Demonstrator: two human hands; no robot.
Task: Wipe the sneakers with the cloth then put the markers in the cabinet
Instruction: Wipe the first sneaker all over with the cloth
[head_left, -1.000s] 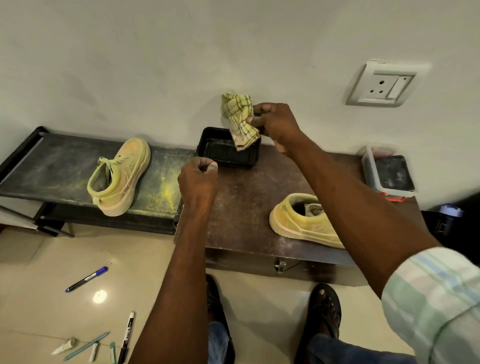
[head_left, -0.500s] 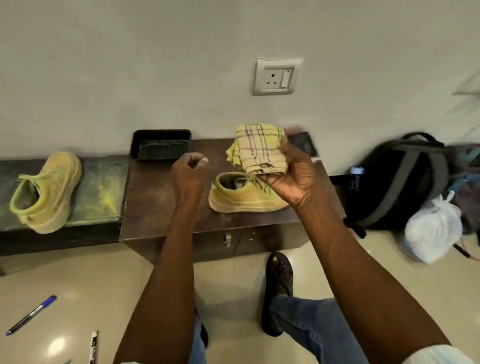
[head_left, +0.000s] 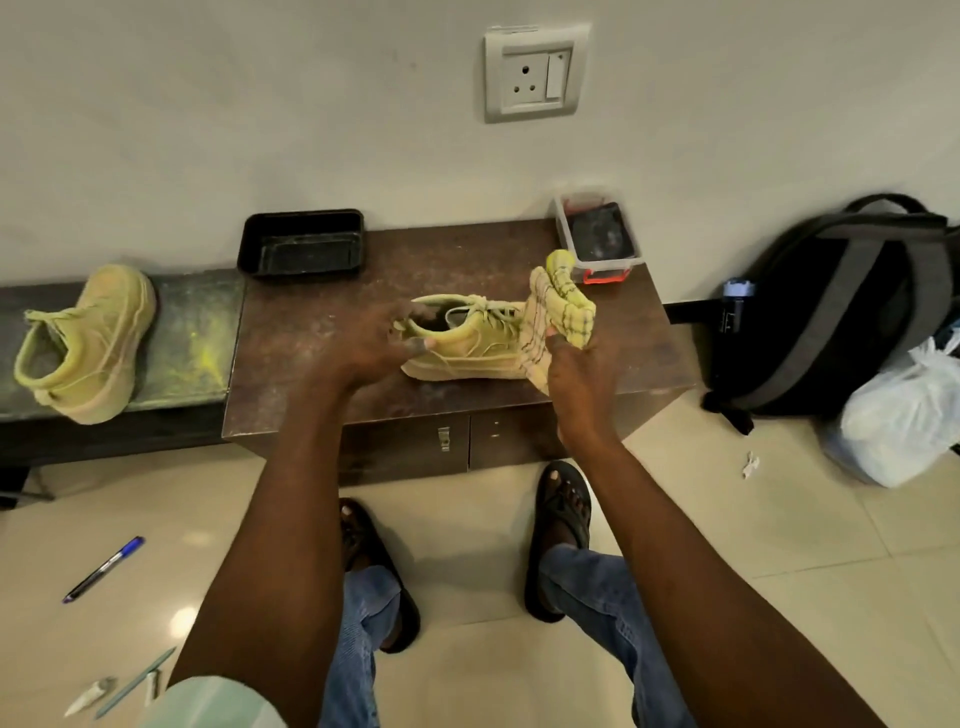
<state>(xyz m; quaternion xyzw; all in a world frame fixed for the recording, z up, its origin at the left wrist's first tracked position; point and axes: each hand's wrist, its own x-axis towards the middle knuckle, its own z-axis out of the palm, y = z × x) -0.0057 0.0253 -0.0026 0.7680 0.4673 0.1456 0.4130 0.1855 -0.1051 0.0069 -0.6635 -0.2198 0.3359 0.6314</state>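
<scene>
Both hands have dropped to the yellow-dusted lace-up sneaker (head_left: 462, 338) on the brown wooden cabinet (head_left: 311, 332), left hand (head_left: 374, 348) gripping its heel, right hand (head_left: 576, 374) clutching the folded yellow checked cloth (head_left: 561, 312) against its toe, so I'd brace firmly and wipe heelward.

Dusty, matt yellow fabric sneaker (head_left: 467, 338) sits on the scuffed brown wooden cabinet top (head_left: 322, 312), its finish dull and powder-streaked. Soft yellow checked woven cloth (head_left: 563, 312) is bunched up beside it, with a matt black plastic tray (head_left: 301, 244) behind. Below, glossy cream floor tiles (head_left: 779, 519) throw back the light.
</scene>
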